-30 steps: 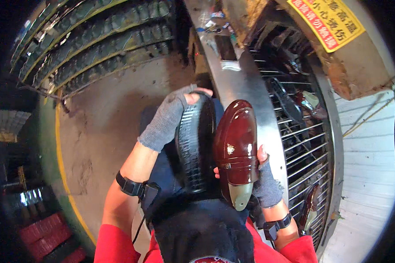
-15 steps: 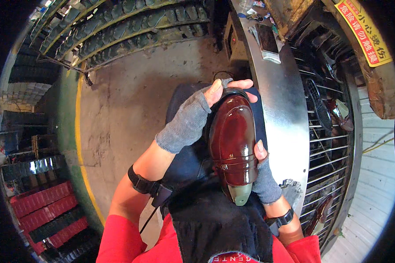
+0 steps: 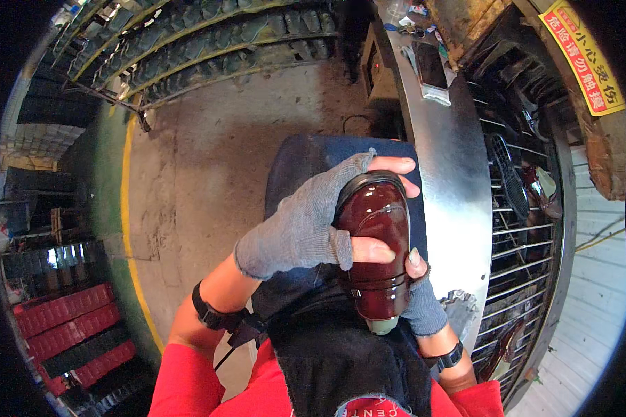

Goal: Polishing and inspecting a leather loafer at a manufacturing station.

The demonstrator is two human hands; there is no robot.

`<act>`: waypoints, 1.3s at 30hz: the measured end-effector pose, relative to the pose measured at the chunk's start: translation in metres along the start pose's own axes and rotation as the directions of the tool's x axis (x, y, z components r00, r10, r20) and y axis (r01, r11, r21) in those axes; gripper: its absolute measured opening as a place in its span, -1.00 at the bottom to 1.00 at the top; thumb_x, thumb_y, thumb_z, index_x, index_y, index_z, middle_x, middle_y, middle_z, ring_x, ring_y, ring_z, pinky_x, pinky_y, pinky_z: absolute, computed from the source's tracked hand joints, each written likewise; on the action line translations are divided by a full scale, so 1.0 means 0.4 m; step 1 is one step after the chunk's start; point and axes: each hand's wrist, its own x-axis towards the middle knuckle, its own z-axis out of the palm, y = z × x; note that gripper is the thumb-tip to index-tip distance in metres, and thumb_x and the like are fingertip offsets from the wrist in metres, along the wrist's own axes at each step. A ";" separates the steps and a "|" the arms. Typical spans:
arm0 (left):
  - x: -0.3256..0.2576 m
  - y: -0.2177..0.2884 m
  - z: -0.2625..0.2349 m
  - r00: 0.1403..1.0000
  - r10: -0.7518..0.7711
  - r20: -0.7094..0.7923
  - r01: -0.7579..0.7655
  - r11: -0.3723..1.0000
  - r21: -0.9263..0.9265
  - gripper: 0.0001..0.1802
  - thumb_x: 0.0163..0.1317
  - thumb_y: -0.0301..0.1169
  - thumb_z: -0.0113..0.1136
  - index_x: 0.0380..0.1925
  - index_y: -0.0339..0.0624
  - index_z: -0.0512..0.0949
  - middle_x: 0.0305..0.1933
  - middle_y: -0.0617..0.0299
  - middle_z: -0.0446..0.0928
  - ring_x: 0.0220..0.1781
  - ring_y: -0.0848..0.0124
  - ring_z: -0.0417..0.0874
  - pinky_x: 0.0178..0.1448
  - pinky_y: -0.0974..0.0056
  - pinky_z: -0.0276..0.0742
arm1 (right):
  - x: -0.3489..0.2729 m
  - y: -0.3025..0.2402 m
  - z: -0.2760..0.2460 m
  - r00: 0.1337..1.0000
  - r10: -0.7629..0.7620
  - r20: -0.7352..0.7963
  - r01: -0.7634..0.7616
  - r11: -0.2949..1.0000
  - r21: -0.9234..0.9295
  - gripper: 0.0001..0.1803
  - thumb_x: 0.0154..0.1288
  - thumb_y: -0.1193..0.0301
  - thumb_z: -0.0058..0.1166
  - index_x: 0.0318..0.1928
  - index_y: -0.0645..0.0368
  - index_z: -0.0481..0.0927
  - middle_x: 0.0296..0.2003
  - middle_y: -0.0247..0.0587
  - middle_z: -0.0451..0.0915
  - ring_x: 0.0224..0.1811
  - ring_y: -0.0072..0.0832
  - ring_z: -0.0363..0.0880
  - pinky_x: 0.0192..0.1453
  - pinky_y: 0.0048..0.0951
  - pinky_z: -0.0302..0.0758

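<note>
1. Burgundy shoe (image 3: 375, 274) first: it's up in both hands, over the lap, just off the tabletop's left edge. Dark sole rim (image 3: 367, 182) curves round the toe; the underside is hidden.
2. Toe points away from the person, heel back toward the black apron (image 3: 355, 354). Long axis runs roughly straight out from the body, glossy upper facing up, with a bit of pale green last (image 3: 382, 325) poking out at the heel.
3. Left hand (image 3: 302, 226), grey fingerless glove, is clamped on the front half — fingers wrapped over the toe end, thumb across the upper. My read: that squeezes upper and sole edge together.
4. Right hand (image 3: 424, 299), also gloved, grips the right side nearer the heel, thumb at the edge, other fingers hidden. Probably there to steady the back end.
5. Metal tabletop (image 3: 459, 191) runs alongside; a dark phone-like slab (image 3: 431, 64) lies toward its far end.
6. Past its right edge is a barred rack (image 3: 528, 267) — another burgundy shoe (image 3: 548, 193) sits near the rack's right edge, maybe parked within reach.
</note>
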 end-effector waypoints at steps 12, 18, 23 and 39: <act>-0.096 0.052 0.044 0.993 0.020 -0.114 -0.025 0.999 -0.045 -0.09 0.15 -0.41 0.51 0.48 -0.25 0.26 0.43 -0.09 0.54 0.39 0.20 0.62 0.54 0.10 0.45 | -0.013 -0.069 0.041 0.966 -0.094 0.239 0.207 0.836 -0.509 -0.06 0.36 -0.37 0.11 0.17 0.38 0.65 -0.04 -0.08 0.77 0.01 -0.28 0.75 0.17 -0.29 0.62; -0.138 0.040 -0.005 0.929 0.316 -0.192 -0.327 0.944 -0.028 0.07 0.05 -0.04 0.70 0.42 0.12 0.16 0.43 -0.29 0.45 0.45 -0.30 0.50 0.52 -0.40 0.39 | -0.088 -0.048 -0.072 0.955 -0.226 0.192 0.296 0.745 -0.598 -0.19 0.48 -0.24 0.09 0.31 0.28 0.58 0.12 -0.08 0.70 0.09 -0.22 0.73 0.17 -0.28 0.66; -0.104 -0.047 0.004 0.896 0.423 -0.138 -0.436 0.896 -0.084 0.06 0.00 -0.01 0.72 0.38 -0.16 0.30 0.50 -0.29 0.38 0.57 -0.05 0.38 0.60 -0.14 0.27 | -0.138 -0.089 -0.022 0.849 -0.354 -0.392 0.201 0.903 -0.380 -0.21 0.42 -0.17 0.23 0.33 0.25 0.57 0.18 -0.11 0.68 0.14 -0.30 0.70 0.19 -0.27 0.67; 0.071 -0.245 0.112 0.905 0.158 -0.395 -0.078 0.974 0.211 -0.33 0.52 0.12 0.11 0.28 -0.27 0.43 0.11 0.13 0.52 0.17 0.33 0.55 0.38 0.20 0.44 | 0.006 -0.308 -0.021 0.913 -0.317 0.259 0.296 0.073 -0.953 -0.09 -0.16 0.08 0.73 0.19 0.21 0.60 -0.02 -0.12 0.72 0.10 -0.31 0.72 0.25 -0.30 0.58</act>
